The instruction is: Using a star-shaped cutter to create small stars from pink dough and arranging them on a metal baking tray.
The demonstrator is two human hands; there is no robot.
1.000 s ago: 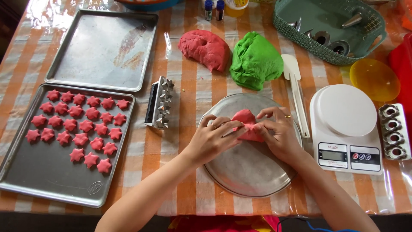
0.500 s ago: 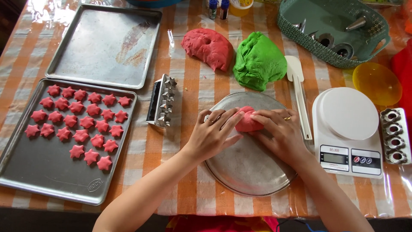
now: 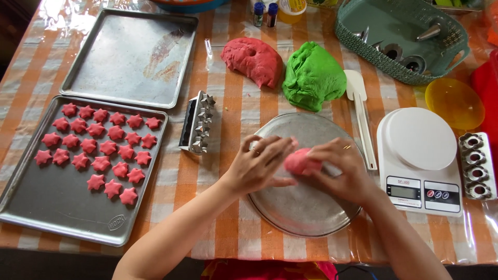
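The pink lump held between the left hand and the right hand looks like soft, matt dough, and the round plate under both hands is grey metal with a dull, a little scratched shine. Left of the left hand, the star cutter is bright metal and the two baking trays are brushed metal, one with stains. Right of the right hand, the scale and the spatula look like smooth white plastic, and the checked cloth lies under a glossy clear film.
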